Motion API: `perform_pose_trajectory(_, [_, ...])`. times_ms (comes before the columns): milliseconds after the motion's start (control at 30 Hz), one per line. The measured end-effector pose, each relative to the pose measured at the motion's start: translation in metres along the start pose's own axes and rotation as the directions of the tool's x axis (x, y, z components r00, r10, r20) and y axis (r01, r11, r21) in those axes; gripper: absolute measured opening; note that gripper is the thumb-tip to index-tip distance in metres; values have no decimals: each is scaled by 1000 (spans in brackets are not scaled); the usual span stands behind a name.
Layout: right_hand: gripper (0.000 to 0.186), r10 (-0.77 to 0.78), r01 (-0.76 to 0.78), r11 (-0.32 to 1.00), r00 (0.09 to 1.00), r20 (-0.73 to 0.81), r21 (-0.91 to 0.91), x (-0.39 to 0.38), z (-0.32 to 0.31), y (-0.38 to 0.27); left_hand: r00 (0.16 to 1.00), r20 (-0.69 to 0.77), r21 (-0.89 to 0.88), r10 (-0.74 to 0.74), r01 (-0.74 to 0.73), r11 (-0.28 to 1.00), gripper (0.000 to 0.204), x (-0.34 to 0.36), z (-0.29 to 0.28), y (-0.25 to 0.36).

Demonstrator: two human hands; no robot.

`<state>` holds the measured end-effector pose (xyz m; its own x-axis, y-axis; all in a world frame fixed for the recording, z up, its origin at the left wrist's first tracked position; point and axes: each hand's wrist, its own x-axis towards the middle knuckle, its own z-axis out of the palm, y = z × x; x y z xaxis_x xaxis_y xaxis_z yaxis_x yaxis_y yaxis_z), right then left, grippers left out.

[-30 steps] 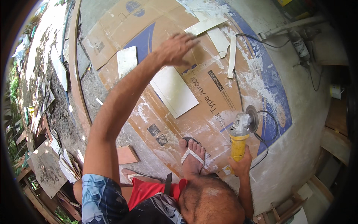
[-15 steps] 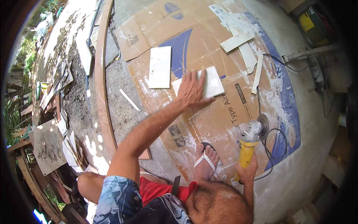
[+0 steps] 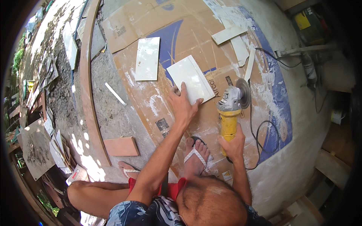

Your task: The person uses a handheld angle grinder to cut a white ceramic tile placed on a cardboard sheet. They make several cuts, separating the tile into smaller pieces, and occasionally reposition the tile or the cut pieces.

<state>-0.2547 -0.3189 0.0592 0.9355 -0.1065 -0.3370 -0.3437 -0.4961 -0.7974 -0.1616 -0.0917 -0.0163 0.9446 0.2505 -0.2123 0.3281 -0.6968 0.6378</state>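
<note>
My left hand (image 3: 182, 98) rests its spread thumb and fingertips on the near edge of a white tile (image 3: 190, 75), gripping it on the cardboard (image 3: 143, 98). My right hand (image 3: 232, 141) is closed round the yellow body of an angle grinder (image 3: 228, 122), whose grey head and dark disc point forward, just right of the tile. The grinder’s cord loops on the cardboard to its right. A second white tile (image 3: 147, 58) lies beyond my left hand, a little to the left.
White offcuts (image 3: 229, 34) lie at the far right of the cardboard. A long wooden board (image 3: 87, 75), a short plank (image 3: 120, 147) and stacked scrap panels (image 3: 39, 147) are at the left. A grey bottle (image 3: 310, 73) and wooden pieces (image 3: 332, 167) stand along the right. My sandalled foot (image 3: 194, 158) is below.
My left hand came down onto the tile, then shifted to its near edge, and the tile now sits turned. My right hand has moved the grinder forward and left, closer to the tile.
</note>
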Motion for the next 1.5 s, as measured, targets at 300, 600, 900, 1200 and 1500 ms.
perform_pose_trajectory(300, [59, -127, 130, 990, 991, 46, -63, 69, 18, -38, 948, 87, 416, 307, -315, 853, 134, 51, -30, 5])
perform_pose_trajectory(600, [53, -121, 121, 992, 993, 13, -33, 83, -8, -35, 883, 193, 318, 427, -468, 824, 161, 86, -29, -24])
perform_pose_trajectory(900, [54, -36, 37, 998, 999, -20, 55, 69, 5, -14, 941, -133, 254, 311, -271, 928, 133, 32, -17, -29])
perform_pose_trajectory(1200, [63, -13, 15, 996, 1000, -20, 90, 82, -17, -34, 660, 423, 210, 620, -737, 642, 89, 43, 2, 10])
perform_pose_trajectory(1500, [55, 22, -27, 995, 998, 51, 101, 97, 15, -38, 758, 117, -118, 642, -631, 767, 75, 32, -8, -14])
